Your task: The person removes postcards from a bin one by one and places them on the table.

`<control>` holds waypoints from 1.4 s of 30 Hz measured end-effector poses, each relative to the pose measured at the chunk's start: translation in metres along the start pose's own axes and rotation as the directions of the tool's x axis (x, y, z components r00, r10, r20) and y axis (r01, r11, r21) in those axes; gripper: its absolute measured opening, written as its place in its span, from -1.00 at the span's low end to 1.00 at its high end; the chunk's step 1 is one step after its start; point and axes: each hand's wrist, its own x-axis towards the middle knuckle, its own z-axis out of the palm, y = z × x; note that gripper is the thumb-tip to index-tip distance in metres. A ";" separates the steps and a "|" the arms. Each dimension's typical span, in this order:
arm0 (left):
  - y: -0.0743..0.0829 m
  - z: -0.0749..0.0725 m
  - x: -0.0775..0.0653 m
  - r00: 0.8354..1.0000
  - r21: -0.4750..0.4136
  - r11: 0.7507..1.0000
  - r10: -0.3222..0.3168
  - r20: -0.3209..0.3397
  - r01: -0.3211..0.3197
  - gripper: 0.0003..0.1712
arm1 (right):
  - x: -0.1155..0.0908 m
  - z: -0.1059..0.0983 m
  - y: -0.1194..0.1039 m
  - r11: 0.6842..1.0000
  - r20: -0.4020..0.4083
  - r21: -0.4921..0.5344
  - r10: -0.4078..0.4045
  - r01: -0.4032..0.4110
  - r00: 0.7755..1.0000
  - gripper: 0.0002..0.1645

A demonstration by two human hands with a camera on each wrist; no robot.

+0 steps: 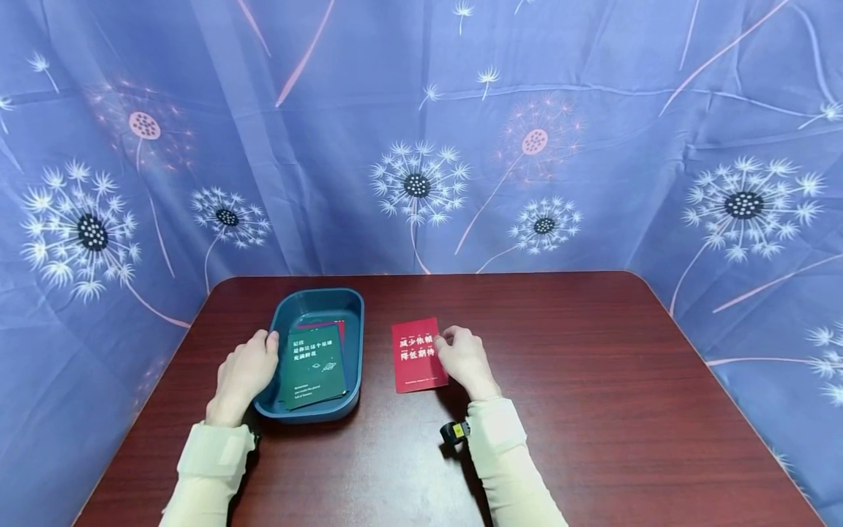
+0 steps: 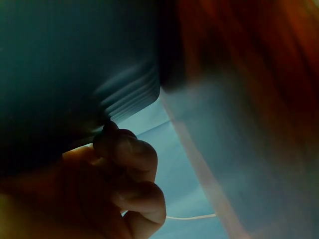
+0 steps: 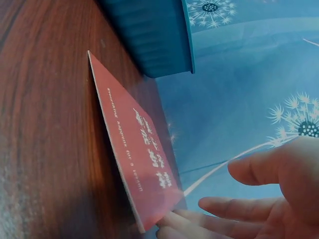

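At the left of the table, a blue plastic bin (image 1: pixel 361 344) holds a green card (image 1: pixel 315 373) with white print, lying over a red card (image 1: pixel 321 324). My left hand (image 1: pixel 246 369) grips the bin's left rim. In the left wrist view, its curled fingers (image 2: pixel 137 157) meet the dark outer wall of the bin. A red card (image 1: pixel 415 366) with white lettering lies right of the bin. Fingertips of my right hand (image 1: pixel 466 360) are at its right edge. The right wrist view shows the thumb (image 3: pixel 254 169) held apart from the card, the fingers reaching its edge.
The dark red wooden table (image 1: pixel 593 410) has rounded far corners. A blue curtain (image 1: pixel 487 88) with dandelion prints hangs behind it and along both sides. A small black camera (image 1: pixel 454 433) is strapped at the right wrist, beside a pale cuff (image 1: pixel 497 426).
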 end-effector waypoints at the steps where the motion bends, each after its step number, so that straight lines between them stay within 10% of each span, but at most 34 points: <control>1: 0.000 0.000 0.000 1.000 0.000 1.000 0.000 -0.001 0.000 -0.42 | 0.000 0.000 0.000 1.000 0.006 -0.002 -0.010 0.010 1.000 -0.68; 17: 0.000 -0.001 0.000 1.000 -0.003 1.000 0.007 -0.005 -0.007 -0.44 | -0.004 0.009 -0.034 0.969 0.124 -0.093 -0.216 0.228 0.969 -0.54; 37: 0.000 -0.001 -0.003 1.000 0.009 1.000 0.006 -0.005 -0.006 -0.43 | -0.011 0.052 -0.082 0.797 0.312 -0.233 -0.481 0.557 0.819 -0.47; 42: 0.001 -0.002 -0.002 1.000 0.010 1.000 0.005 -0.005 -0.005 -0.44 | -0.008 0.062 -0.088 0.711 0.336 -0.321 -0.532 0.626 0.777 -0.48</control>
